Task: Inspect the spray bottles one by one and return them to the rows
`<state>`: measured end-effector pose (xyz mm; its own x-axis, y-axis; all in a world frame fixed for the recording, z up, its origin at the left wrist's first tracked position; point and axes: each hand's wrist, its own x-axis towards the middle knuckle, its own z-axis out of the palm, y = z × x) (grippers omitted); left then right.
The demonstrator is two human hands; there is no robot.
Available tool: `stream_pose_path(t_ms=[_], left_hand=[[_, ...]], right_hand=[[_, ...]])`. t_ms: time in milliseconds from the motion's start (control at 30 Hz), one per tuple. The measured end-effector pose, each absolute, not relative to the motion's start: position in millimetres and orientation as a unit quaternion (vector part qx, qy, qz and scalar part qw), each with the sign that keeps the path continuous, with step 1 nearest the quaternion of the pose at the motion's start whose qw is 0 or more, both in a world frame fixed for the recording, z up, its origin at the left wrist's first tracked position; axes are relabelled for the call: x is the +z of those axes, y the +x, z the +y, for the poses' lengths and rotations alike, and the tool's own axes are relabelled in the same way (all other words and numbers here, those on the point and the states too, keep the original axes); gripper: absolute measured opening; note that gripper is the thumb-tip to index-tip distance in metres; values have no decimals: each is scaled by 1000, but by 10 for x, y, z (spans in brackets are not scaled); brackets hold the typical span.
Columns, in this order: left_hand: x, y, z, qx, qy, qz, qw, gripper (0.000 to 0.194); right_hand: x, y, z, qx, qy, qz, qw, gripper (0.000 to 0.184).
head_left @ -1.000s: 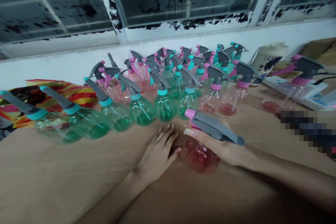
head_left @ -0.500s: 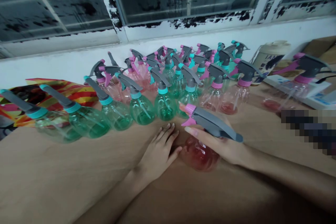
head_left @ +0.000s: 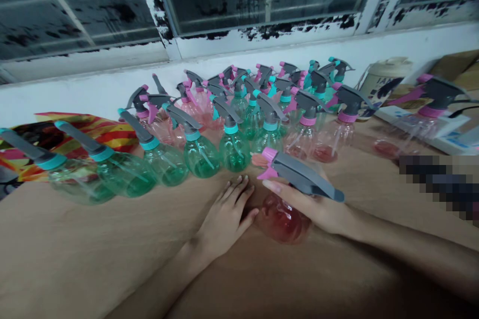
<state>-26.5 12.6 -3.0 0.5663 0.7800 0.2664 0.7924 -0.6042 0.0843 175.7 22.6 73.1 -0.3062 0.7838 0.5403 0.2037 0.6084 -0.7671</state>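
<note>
My right hand (head_left: 318, 207) is wrapped round the neck of a pink spray bottle (head_left: 284, 219) with a grey trigger head (head_left: 303, 182) and a pink nozzle, standing on the brown table (head_left: 75, 254). My left hand (head_left: 224, 219) lies flat on the table just left of that bottle, fingers stretched out, thumb close to the bottle's round body. Right behind both hands stand several green spray bottles (head_left: 234, 147) and pink spray bottles (head_left: 305, 134) in rows.
The bottle rows reach back to the white wall (head_left: 93, 92) under the windows. A striped red and yellow cloth (head_left: 101, 132) lies at the left. A cream jug (head_left: 383, 82) and another pink bottle (head_left: 430, 104) stand at the right, by a blurred patch.
The pink bottle in my right hand has turned upright and shifted a little toward the rows, its nozzle now pointing left. My left hand has stayed flat in place.
</note>
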Motion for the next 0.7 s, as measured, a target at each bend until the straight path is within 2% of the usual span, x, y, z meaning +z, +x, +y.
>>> stream_pose_path(t_ms=[700], left_hand=[[-7, -257, 124, -130, -883, -450, 25, 43]], right_hand=[[757, 1742, 232, 332, -319, -743, 486, 11]])
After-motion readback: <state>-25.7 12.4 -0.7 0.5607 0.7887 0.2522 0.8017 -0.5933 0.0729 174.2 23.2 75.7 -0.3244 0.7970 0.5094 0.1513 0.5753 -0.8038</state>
